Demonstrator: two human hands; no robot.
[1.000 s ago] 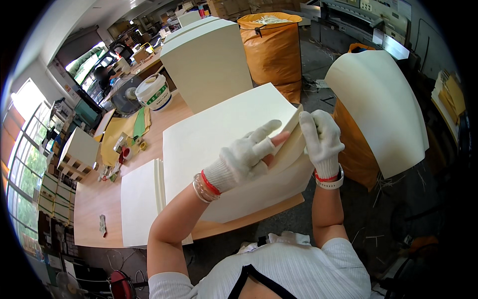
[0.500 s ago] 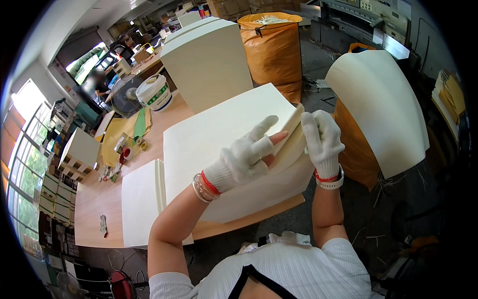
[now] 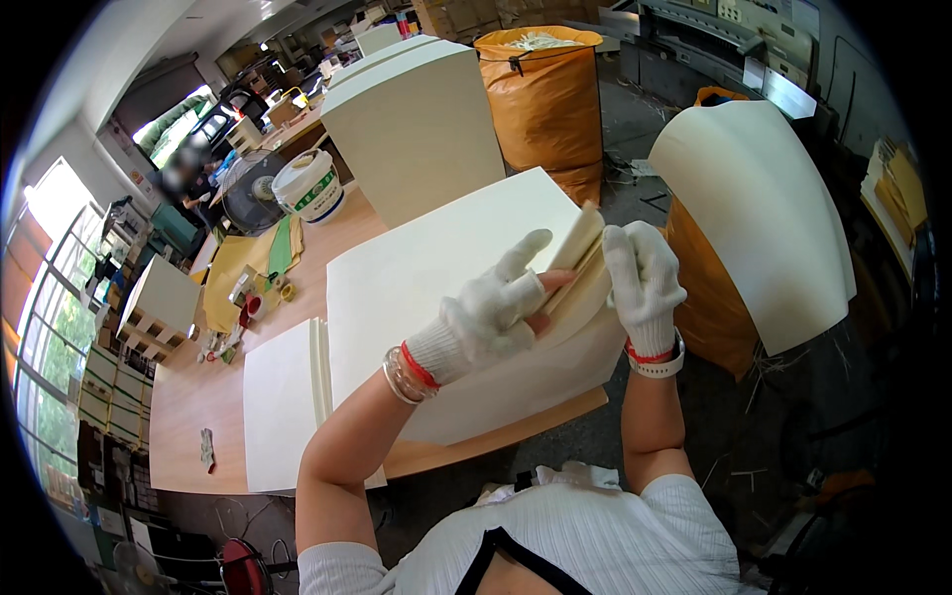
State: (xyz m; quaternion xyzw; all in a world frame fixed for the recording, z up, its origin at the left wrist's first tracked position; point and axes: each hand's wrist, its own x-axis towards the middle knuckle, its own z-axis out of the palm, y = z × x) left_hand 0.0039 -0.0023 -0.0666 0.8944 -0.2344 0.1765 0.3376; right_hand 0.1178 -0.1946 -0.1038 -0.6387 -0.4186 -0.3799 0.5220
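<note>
A stack of large cream paper sheets (image 3: pixel 426 243) lies on the wooden table, its right edge bent up and fanned. My left hand (image 3: pixel 488 309), in a white knit glove with some bare fingertips, lies over the stack. Its fingers are stretched apart, and the bare tips touch the lifted sheet edges. My right hand (image 3: pixel 643 273), also in a white glove, is closed at the right edge of the fanned sheets, fingers curled in a pinch on them. Its fingertips are partly hidden. A strip of the sheet edges between both hands is blurred.
A tall cream paper stack (image 3: pixel 412 129) stands behind, beside a white bucket (image 3: pixel 305 186) and a fan (image 3: pixel 250 188). A smaller stack (image 3: pixel 283 407) lies left. Orange sacks (image 3: pixel 540 109) stand beyond; a large curved sheet (image 3: pixel 759 218) is at right. A person (image 3: pixel 193 183) is far left.
The sheet edges between my hands have sprung up and leaned left, with more of them bent over beside my left fingertips. Both hands stay nearly in place. The distant person has shifted slightly.
</note>
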